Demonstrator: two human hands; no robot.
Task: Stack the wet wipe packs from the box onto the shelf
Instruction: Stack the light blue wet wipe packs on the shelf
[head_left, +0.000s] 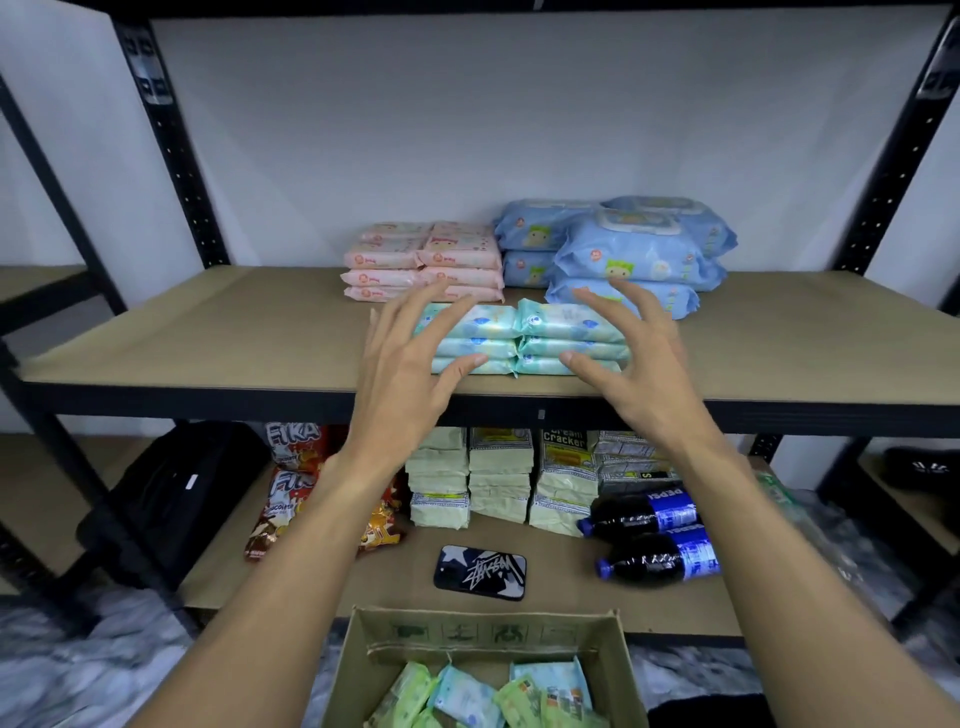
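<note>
Two side-by-side stacks of teal wet wipe packs (519, 338) sit near the front edge of the brown shelf (208, 332). My left hand (410, 358) hovers open at their left side, fingers spread over the top pack. At their right side my right hand (639, 358) is open too, thumb near the lower packs. Behind stand pink wipe packs (415, 260) and large blue wipe packs (623, 244). The cardboard box (483, 639) below holds several green and blue wipe packs (467, 696).
Black uprights frame the shelf at left (171, 140) and right (893, 176). The lower shelf carries snack bags (285, 483), cracker packs (498, 473), two Pepsi bottles (654, 540), a phone (480, 571) and a black bag (182, 493).
</note>
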